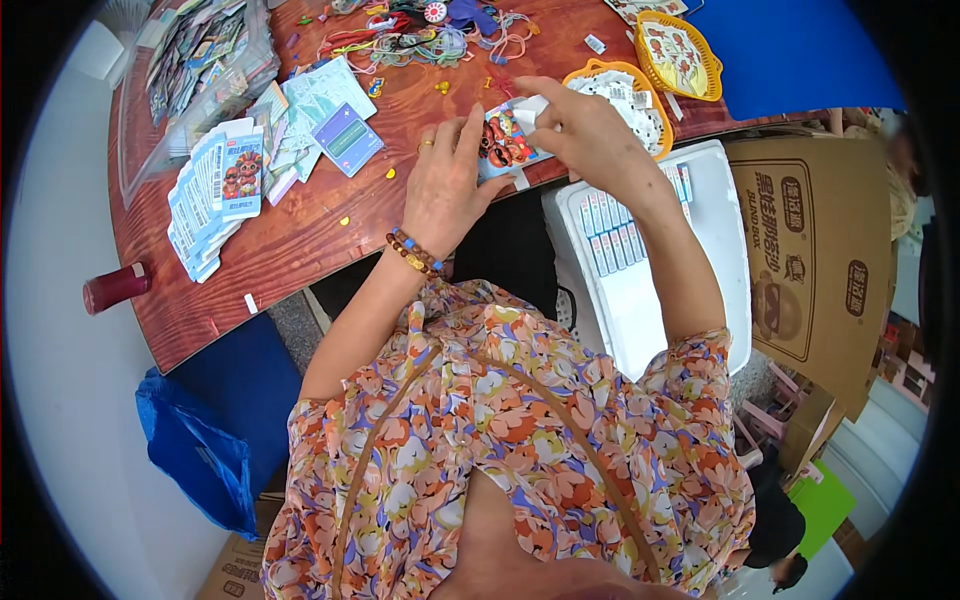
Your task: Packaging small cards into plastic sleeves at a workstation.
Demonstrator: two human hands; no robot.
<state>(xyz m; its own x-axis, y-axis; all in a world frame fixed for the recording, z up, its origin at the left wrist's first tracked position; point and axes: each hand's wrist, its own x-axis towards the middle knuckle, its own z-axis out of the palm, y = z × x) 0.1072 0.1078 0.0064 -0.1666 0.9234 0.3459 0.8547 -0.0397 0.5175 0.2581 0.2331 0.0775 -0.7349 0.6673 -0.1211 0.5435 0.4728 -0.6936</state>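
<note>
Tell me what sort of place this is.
Probably a small packing workshop: small boxes are in rows inside a white tub, a large cardboard box is beside it, and yellow baskets of loose pieces sit on the table.

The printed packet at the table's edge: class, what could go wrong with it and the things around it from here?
The printed packet, in the left hand near the table's edge, might slip off. The right hand, at its white flap, could tear it. The fanned light-blue packets overlap loosely, so a bump might scatter them.
</note>
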